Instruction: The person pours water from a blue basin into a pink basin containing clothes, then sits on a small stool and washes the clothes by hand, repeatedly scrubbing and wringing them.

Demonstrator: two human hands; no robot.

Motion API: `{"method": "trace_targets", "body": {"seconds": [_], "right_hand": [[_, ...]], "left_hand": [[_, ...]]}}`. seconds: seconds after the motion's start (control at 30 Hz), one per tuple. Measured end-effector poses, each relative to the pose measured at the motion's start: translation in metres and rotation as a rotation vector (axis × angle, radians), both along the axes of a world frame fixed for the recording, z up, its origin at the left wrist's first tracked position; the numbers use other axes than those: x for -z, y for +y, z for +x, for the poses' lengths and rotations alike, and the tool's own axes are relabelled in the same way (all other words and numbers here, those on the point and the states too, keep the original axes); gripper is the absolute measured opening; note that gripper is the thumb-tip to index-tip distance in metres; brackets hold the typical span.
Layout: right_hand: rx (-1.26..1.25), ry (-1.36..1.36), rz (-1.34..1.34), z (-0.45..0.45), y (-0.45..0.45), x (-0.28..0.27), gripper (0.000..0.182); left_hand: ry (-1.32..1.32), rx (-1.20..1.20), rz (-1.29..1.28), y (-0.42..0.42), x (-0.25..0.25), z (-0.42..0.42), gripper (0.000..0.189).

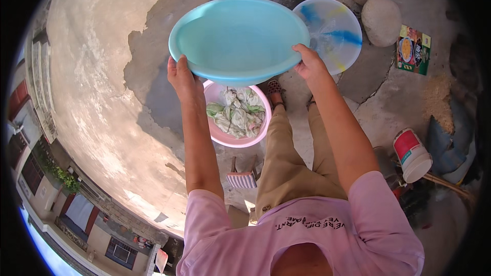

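Observation:
A large turquoise plastic basin (238, 38) is held up in front of me, its inside facing my view. My left hand (184, 76) grips its rim at the lower left, thumb on top. On the right side, my right hand (310, 63) clasps the same rim. Below and partly hidden by it, a pink basin (237, 142) on the ground holds crumpled wet-looking white and green cloth (238, 117). Behind the turquoise basin's right edge stands a white basin (337, 53) with blue and yellow streaks. It seems to contain water.
A rounded stone (381, 21) and a printed cardboard piece (413, 50) lie at the far right. A low stool (241, 180) with a striped seat stands beside my legs. A white bucket (416, 161) with a red label is at right. Wet patches darken the concrete ground (96, 84).

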State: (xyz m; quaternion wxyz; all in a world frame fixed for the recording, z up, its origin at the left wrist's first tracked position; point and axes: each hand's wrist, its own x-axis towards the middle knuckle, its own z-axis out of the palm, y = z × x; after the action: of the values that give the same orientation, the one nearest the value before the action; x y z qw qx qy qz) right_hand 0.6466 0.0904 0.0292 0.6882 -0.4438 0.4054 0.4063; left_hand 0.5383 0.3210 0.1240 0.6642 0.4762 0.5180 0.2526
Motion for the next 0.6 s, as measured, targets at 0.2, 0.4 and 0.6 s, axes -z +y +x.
{"method": "trace_targets", "body": {"seconds": [0.2, 0.4, 0.6], "right_hand": [[0.093, 0.188, 0.036, -0.037, 0.023, 0.019, 0.032], [0.014, 0.359, 0.075, -0.085, 0.045, 0.050, 0.021], [0.016, 0.268, 0.012, -0.094, 0.019, 0.038, 0.023]], "left_hand": [[0.062, 0.033, 0.066, 0.004, -0.029, 0.023, 0.020], [0.325, -0.022, -0.062, 0.054, 0.009, -0.044, 0.030], [0.908, 0.659, 1.201, 0.023, 0.022, -0.081, 0.058]]}}
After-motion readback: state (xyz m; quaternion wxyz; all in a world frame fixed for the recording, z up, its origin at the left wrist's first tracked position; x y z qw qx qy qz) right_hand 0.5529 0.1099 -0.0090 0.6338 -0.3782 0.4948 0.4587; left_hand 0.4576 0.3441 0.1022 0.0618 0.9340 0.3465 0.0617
